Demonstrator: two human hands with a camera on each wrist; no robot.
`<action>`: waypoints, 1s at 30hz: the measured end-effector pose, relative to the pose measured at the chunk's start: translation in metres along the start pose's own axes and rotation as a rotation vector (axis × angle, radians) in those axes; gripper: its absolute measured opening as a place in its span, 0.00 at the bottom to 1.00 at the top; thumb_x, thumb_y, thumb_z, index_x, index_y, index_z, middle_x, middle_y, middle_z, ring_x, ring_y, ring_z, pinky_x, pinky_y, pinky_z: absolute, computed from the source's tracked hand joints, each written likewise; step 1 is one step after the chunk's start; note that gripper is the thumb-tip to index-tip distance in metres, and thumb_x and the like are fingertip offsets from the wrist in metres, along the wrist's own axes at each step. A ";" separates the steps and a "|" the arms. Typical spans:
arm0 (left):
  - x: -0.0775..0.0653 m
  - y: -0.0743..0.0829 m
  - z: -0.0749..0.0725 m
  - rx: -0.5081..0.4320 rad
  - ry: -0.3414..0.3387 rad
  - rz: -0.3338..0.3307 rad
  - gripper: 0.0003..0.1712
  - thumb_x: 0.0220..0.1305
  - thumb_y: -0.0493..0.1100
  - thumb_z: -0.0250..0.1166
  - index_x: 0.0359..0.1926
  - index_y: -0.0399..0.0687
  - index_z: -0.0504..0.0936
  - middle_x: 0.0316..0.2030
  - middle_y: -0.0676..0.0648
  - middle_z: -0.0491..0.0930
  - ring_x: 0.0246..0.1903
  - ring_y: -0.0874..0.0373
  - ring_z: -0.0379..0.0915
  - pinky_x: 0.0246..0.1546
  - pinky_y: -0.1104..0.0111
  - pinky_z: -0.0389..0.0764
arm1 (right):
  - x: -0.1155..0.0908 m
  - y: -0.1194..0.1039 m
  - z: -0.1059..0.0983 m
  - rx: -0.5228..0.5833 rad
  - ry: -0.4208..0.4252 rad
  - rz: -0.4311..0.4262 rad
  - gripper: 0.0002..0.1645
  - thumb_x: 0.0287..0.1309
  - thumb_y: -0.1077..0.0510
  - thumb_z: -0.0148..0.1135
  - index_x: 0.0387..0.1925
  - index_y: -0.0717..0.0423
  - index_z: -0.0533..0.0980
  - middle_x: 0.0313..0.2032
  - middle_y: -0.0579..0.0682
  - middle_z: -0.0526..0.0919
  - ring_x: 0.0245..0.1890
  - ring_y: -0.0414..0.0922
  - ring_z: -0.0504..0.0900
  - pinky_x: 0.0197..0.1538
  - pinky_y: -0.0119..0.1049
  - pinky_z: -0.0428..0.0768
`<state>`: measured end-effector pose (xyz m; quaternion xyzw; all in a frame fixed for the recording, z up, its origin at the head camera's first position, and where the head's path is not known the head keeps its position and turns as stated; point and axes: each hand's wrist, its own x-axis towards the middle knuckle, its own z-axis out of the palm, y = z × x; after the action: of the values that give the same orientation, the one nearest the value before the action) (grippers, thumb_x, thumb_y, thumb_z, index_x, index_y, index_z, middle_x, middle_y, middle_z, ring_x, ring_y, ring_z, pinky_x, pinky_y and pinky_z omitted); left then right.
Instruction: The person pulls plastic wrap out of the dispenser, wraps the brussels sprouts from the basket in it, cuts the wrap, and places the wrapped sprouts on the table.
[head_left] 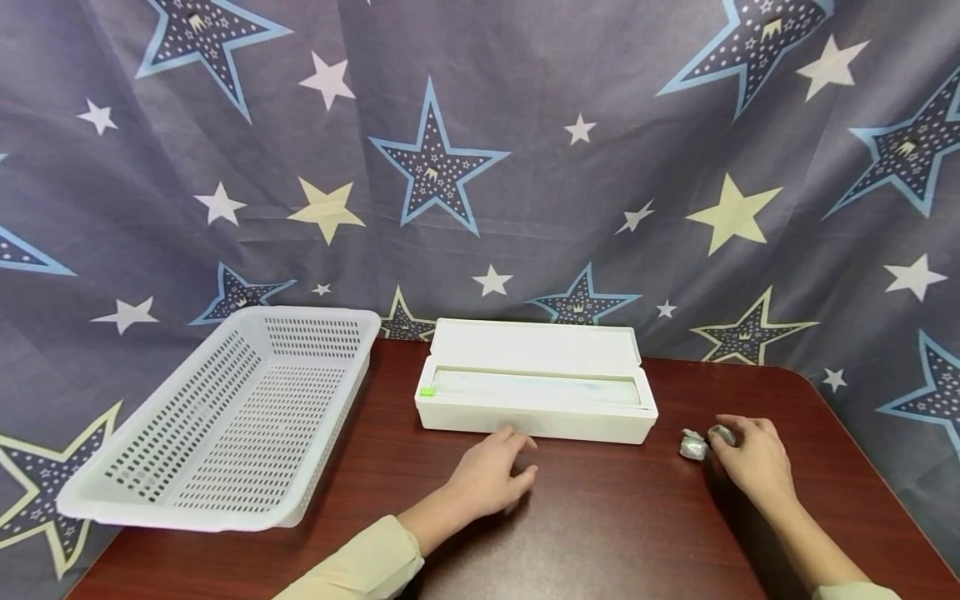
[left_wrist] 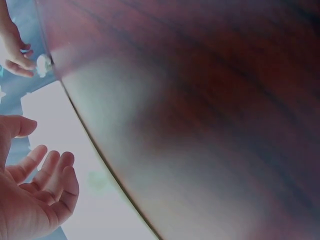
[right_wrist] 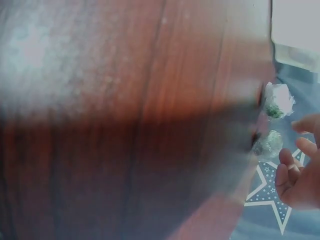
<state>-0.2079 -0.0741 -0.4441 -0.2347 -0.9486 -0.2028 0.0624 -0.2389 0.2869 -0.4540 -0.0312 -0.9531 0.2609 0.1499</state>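
Note:
Two small clear-plastic-wrapped lumps, one with some green showing, stand on the table at the right. My right hand [head_left: 752,460] is at the right-hand lump [head_left: 722,435], its fingertips right beside it and partly hiding it. In the right wrist view its thumb and fingers are parted and loosely bent, with that lump [right_wrist: 269,145] just past their tips. The other lump [head_left: 693,446] lies a little to the left. My left hand [head_left: 489,473], fingers relaxed and apart, holds nothing close in front of a long white box [head_left: 536,423] with its lid raised.
A white perforated plastic basket [head_left: 315,454] stands at the left of the dark red-brown table [head_left: 600,517]. The box has a bright green tab [head_left: 427,392] at its left end and a pale sheet inside. A star-patterned grey cloth [head_left: 450,275] hangs behind the table.

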 end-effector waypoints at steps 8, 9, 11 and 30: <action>0.000 -0.001 -0.003 -0.027 -0.007 -0.020 0.14 0.60 0.49 0.61 0.46 0.51 0.79 0.37 0.53 0.75 0.30 0.65 0.69 0.32 0.71 0.75 | 0.000 -0.003 0.000 0.006 0.026 -0.029 0.19 0.53 0.58 0.59 0.46 0.64 0.77 0.45 0.69 0.72 0.45 0.63 0.72 0.39 0.57 0.68; 0.000 -0.002 -0.003 -0.029 -0.007 -0.024 0.14 0.60 0.49 0.61 0.46 0.51 0.79 0.38 0.53 0.75 0.30 0.65 0.69 0.32 0.71 0.75 | 0.000 -0.003 0.000 0.008 0.030 -0.034 0.19 0.53 0.58 0.59 0.46 0.64 0.77 0.45 0.69 0.72 0.45 0.63 0.72 0.39 0.57 0.68; 0.000 -0.002 -0.003 -0.031 -0.009 -0.031 0.15 0.60 0.50 0.60 0.46 0.51 0.79 0.38 0.53 0.75 0.31 0.64 0.70 0.33 0.70 0.75 | 0.000 -0.005 0.001 0.010 0.034 -0.040 0.19 0.53 0.58 0.59 0.46 0.64 0.77 0.45 0.69 0.72 0.44 0.63 0.73 0.39 0.57 0.68; 0.002 -0.020 -0.031 -0.161 0.114 -0.158 0.16 0.60 0.49 0.61 0.47 0.49 0.79 0.40 0.50 0.78 0.37 0.58 0.76 0.36 0.68 0.76 | 0.004 -0.045 -0.001 0.081 0.075 -0.123 0.17 0.60 0.55 0.56 0.45 0.62 0.79 0.41 0.63 0.76 0.35 0.55 0.78 0.34 0.43 0.70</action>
<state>-0.2183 -0.1016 -0.4226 -0.1517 -0.9396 -0.2958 0.0812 -0.2413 0.2494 -0.4292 0.0237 -0.9357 0.2881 0.2022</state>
